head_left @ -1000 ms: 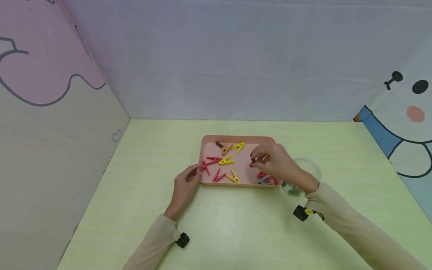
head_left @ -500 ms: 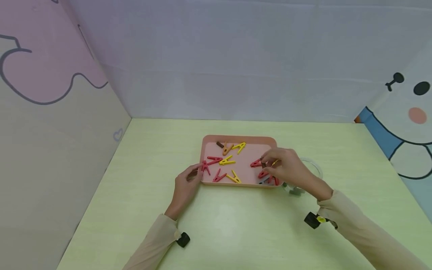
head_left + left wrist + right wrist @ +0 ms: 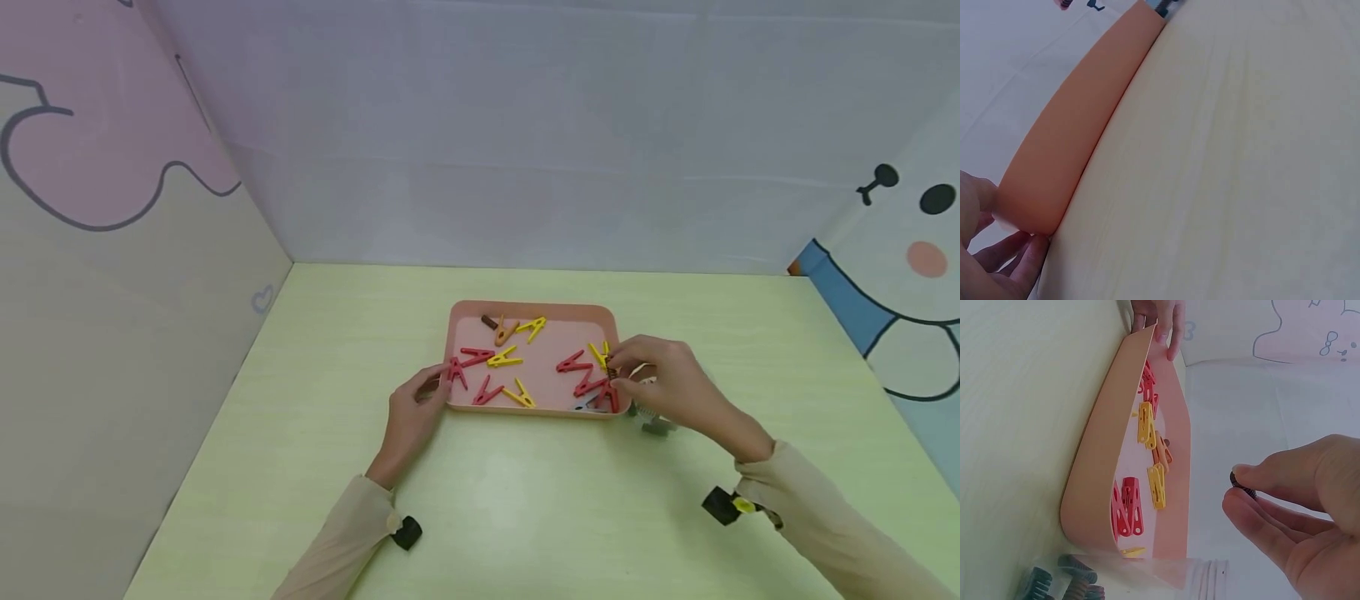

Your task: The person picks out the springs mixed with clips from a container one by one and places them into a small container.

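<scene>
My right hand (image 3: 675,387) pinches a small dark ribbed piece (image 3: 1244,485) between thumb and fingertip, over the right end of the pink tray (image 3: 536,309). My left hand (image 3: 412,421) grips the tray's left end, with fingers on both sides of the wall. Inside the tray lie several red clothespins (image 3: 486,392), several yellow clothespins (image 3: 505,357) and an orange clothespin (image 3: 502,335). Another brown ribbed piece (image 3: 489,322) rests near the back left. A grey piece (image 3: 588,403) lies at the front right, among red clothespins.
A clear jar (image 3: 1207,581) lies beside the tray's right end, partly hidden by my right hand in the head view. Dark ribbed pieces (image 3: 1075,575) show inside it. The pale wooden table (image 3: 495,517) meets a light back wall (image 3: 480,167).
My right hand has moved right across the tray with the dark ribbed piece, toward the jar. Clothespins at the tray's right side are uncovered. My left hand stays put.
</scene>
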The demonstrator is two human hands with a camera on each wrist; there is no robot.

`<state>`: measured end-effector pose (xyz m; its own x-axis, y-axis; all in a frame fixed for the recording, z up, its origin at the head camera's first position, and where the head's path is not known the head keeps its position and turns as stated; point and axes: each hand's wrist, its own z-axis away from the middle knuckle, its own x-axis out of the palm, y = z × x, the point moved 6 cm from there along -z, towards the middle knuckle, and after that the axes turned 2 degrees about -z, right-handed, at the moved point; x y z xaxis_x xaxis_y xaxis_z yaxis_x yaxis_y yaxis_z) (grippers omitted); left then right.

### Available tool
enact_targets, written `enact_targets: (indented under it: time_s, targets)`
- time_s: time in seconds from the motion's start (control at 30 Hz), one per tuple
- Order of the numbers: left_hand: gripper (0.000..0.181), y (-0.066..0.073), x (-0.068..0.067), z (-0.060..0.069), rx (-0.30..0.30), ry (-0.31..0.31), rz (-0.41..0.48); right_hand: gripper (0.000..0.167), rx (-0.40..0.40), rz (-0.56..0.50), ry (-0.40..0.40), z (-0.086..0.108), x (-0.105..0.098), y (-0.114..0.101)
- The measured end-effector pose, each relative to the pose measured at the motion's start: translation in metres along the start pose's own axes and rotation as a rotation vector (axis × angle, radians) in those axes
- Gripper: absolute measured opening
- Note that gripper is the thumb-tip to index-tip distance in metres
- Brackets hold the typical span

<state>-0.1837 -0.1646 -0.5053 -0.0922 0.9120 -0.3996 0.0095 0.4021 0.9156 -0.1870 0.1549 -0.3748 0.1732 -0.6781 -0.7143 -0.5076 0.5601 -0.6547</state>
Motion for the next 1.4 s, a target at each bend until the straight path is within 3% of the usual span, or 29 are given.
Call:
enact_targets:
  time_s: [1.4]
  targets:
    - [0.029,0.005,0.000,0.002,0.008,0.014,0.023,0.021,-0.012,0.146,0.105,0.029,-0.035,0.011]
